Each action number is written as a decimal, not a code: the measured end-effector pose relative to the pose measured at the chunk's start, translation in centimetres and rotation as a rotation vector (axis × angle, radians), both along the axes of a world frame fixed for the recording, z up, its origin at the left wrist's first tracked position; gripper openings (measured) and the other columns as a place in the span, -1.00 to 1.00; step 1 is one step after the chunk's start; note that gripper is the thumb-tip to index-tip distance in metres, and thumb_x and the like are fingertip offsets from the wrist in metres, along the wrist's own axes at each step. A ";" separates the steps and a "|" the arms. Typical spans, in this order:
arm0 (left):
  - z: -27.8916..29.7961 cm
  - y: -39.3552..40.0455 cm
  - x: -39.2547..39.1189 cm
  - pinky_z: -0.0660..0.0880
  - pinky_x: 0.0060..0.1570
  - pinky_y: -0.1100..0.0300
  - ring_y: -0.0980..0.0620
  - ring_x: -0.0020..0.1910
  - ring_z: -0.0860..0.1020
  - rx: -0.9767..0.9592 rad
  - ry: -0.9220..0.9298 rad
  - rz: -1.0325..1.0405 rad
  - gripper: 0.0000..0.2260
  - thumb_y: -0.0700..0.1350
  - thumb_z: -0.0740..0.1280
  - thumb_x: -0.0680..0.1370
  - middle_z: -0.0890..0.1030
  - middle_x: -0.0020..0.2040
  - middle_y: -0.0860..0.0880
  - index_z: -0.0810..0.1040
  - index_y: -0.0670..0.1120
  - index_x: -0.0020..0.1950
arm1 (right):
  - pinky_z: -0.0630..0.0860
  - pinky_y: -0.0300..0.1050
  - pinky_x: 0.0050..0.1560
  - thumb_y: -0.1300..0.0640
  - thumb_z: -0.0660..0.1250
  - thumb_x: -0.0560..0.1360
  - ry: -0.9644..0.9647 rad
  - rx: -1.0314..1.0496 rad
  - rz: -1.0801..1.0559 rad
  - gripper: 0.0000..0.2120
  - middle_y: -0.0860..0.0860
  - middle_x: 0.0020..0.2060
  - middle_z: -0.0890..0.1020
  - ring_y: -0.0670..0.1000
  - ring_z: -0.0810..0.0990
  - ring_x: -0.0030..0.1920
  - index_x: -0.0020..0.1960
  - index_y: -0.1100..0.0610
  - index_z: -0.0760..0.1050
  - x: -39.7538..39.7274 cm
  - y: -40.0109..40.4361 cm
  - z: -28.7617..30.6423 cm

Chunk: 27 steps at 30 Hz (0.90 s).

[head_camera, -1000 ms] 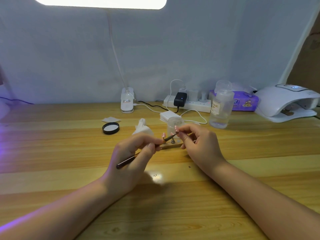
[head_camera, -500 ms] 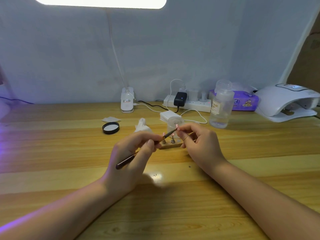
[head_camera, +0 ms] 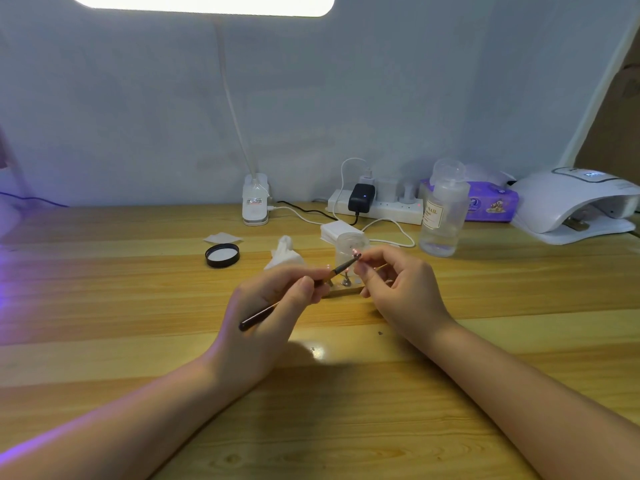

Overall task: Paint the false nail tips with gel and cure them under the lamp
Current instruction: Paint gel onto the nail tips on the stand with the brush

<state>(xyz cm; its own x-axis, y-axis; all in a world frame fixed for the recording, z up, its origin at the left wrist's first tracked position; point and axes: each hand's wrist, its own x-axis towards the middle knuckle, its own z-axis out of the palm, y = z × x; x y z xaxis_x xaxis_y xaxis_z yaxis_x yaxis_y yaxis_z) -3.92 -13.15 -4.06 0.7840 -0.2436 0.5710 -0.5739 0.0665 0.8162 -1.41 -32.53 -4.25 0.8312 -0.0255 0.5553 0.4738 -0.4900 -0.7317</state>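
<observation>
The left hand (head_camera: 266, 317) pinched the brush (head_camera: 298, 292), aimed toward two o'clock at the nail tip (head_camera: 355, 252) gripped steady in the right hand's (head_camera: 401, 289) curled fingers (head_camera: 367, 268) above the counter (head_camera: 138, 306).

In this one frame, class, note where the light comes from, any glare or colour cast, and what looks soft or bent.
Head view: an overexposed light panel blows out at the top; violet cast tints the left table edge; a small glare spot sits between the forearms; the nail tip is tiny and soft; the wide-angle lens bows the table's planks.
</observation>
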 end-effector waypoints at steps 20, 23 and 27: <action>0.0 0.3 0.1 0.56 0.04 0.01 -0.04 -0.01 0.64 0.064 -0.075 0.078 -0.79 -0.04 0.27 0.54 0.68 -0.06 -0.05 0.66 0.02 0.07 | 0.46 -0.35 -0.36 0.18 0.39 0.51 0.004 -0.014 -0.037 -0.93 -0.04 -0.31 0.63 -0.13 0.59 -0.38 -0.04 0.04 0.61 0.3 -0.3 -0.2; -0.1 0.3 0.2 0.54 0.04 0.12 -0.02 0.04 0.63 0.162 -0.147 0.150 -0.77 -0.03 0.26 0.57 0.67 -0.02 0.05 0.61 -0.02 0.15 | 0.49 -0.30 -0.31 0.19 0.39 0.51 -0.010 -0.038 -0.056 -0.93 0.00 -0.22 0.64 -0.10 0.59 -0.36 -0.02 0.08 0.62 0.4 -0.3 -0.2; 0.2 0.3 0.2 0.51 0.02 0.19 0.00 0.04 0.62 0.219 -0.180 0.166 -0.78 -0.06 0.29 0.58 0.67 -0.01 0.03 0.62 -0.05 0.17 | 0.55 -0.08 -0.23 0.20 0.40 0.49 -0.047 -0.069 -0.076 -0.92 0.01 -0.20 0.63 0.00 0.60 -0.31 -0.03 0.09 0.63 0.3 -0.2 -0.1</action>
<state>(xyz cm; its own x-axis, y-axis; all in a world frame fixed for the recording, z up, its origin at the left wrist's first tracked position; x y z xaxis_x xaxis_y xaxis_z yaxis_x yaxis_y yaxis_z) -3.73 -12.85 -3.90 0.7142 -0.2538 0.6523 -0.6988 -0.2061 0.6849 -1.12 -32.71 -4.34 0.8013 -0.0477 0.5964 0.4665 -0.5743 -0.6727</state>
